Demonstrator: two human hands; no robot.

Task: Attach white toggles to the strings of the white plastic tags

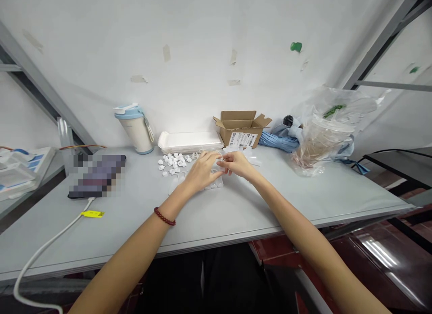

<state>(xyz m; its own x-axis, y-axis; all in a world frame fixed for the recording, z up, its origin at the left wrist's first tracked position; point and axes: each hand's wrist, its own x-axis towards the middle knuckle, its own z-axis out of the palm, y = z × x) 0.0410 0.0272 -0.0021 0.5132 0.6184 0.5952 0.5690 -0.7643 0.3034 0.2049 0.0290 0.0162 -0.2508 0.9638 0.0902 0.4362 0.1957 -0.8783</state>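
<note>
Here | left hand point(202, 170), right hand point(238, 164) — grip curled, closure and hold: cannot tell | clear plastic piece point(216, 184) — partly hidden

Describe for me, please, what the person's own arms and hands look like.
The left forearm is bare except for a dark red, round-beaded bracelet near the wrist; the right forearm is bare, with no sleeve in view. The left hand and the right hand wear no gloves.
</note>
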